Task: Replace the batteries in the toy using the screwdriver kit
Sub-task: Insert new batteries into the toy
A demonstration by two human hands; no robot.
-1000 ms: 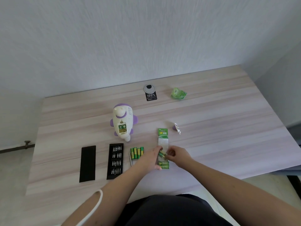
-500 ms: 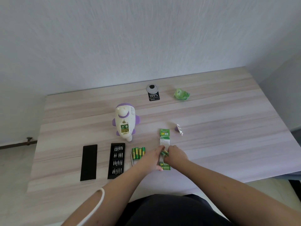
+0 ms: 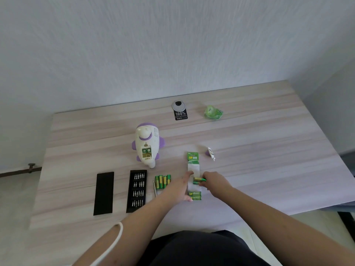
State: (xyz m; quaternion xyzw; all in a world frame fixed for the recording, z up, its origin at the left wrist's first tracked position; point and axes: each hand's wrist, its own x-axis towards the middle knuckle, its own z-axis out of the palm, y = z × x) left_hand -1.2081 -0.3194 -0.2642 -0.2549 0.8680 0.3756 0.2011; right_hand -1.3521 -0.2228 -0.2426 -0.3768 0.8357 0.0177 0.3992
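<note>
Pulling a fresh cell from the pack

Spanning the whole view, the table [image 3: 269, 150] is a flat wood-grain top that gives firm backing for anything pressed against it. Next in size, the toy [image 3: 147, 144] lies on its back toward the far middle, battery bay open and facing up; it looks like a hard, light plastic shell, best steadied by its rounded body, not its purple fins. Left of it and nearer, the bit case [image 3: 136, 191] and its lid [image 3: 103, 193] lie side by side, rigid and flat.

The pack [image 3: 194, 176] stretches toward the person, just right of four loose batteries [image 3: 162, 181]. It is thin card and film, so I judge it flimsy and apt to slide or buckle unless pinned. The left hand [image 3: 181, 189] does that: its fingers lie along the pack's left edge, thumb near the bottom, whether pressing flat or lightly curled I cannot tell for sure. The right hand [image 3: 212, 181] has its fingertips closed in a pinch on one battery [image 3: 198, 180] at the pack's middle. That cell is small, stiff, smooth and likely slippery; gripping it across its middle seems safest. Two more cells sit in the pack's near end.
</note>
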